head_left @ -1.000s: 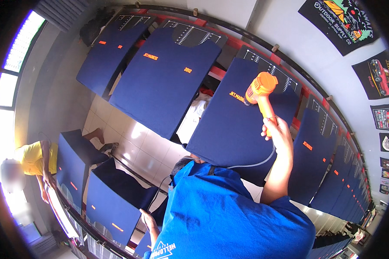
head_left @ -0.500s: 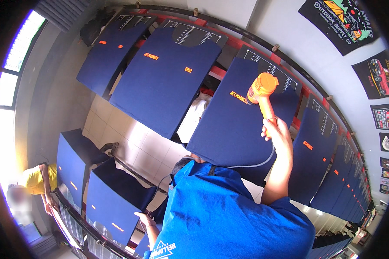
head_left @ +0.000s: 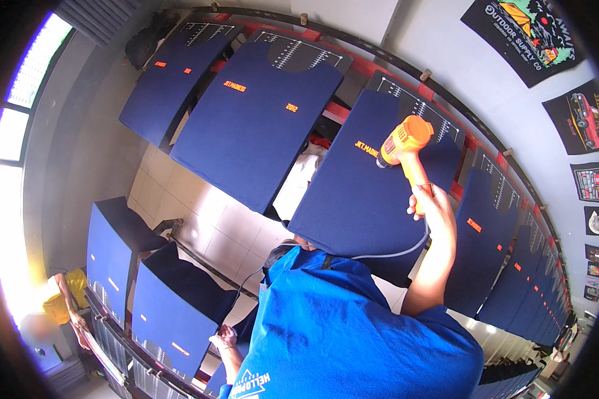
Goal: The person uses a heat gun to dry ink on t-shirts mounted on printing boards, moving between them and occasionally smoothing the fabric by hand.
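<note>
My right hand [head_left: 438,207] is closed round the handle of an orange heat gun [head_left: 407,141]. A grey cord [head_left: 393,254] runs from the grip toward my body. The gun's dark nozzle points left, above a navy fabric piece [head_left: 343,193] laid on a printing board with white ruled marks. Orange printed lettering [head_left: 366,147] lies beside the nozzle, partly hidden by the gun. At the lower left, my left hand [head_left: 225,338] is beside the edge of another navy-covered board [head_left: 173,312]. Its fingers are apart and loosely bent, with nothing visible in them.
More navy-covered boards [head_left: 256,126] stand in a long row along a red and black rail [head_left: 353,58]. A person in a yellow top [head_left: 75,292] works at the far left. Tiled floor [head_left: 213,229] shows between the rows. Printed fabric samples [head_left: 519,40] hang on the wall.
My right hand and the heat gun have shifted slightly right and down, uncovering more of the nozzle. My left hand's fingers have bent more. The other person has leaned lower.
</note>
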`<control>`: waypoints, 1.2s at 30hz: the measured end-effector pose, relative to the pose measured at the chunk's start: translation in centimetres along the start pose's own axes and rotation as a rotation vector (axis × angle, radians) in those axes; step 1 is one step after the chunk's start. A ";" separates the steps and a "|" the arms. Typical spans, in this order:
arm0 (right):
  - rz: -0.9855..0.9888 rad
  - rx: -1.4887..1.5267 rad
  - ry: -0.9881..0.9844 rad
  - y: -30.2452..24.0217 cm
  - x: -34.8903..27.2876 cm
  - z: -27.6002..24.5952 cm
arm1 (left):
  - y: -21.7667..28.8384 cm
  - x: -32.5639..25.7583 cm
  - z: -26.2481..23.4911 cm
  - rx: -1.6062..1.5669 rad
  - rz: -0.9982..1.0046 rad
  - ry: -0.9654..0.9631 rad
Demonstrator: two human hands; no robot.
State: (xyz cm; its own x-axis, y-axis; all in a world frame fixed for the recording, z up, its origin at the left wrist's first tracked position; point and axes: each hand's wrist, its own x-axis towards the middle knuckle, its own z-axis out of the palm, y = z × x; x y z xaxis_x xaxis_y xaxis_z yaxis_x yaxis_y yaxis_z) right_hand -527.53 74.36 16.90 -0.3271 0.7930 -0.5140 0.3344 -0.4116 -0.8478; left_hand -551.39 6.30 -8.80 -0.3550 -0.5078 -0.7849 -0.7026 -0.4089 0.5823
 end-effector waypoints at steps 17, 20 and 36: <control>-0.097 -0.017 -0.046 -1.3 1.4 3.7 | 0.4 -6.2 8.5 -0.054 -0.141 0.027; -0.083 -0.051 -0.050 -2.1 1.8 4.8 | 2.2 -6.7 8.1 -0.105 -0.122 -0.068; -0.037 0.244 -0.328 -5.1 1.6 17.8 | 26.3 -2.1 19.7 0.003 0.321 -0.285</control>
State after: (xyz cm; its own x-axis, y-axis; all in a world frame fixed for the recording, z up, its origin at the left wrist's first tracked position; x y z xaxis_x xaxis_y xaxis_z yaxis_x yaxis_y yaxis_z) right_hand -545.52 69.74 18.03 -0.6126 0.6405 -0.4632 0.1104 -0.5110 -0.8525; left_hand -581.27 11.56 3.96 -0.7119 -0.3793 -0.5911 -0.5300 -0.2622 0.8065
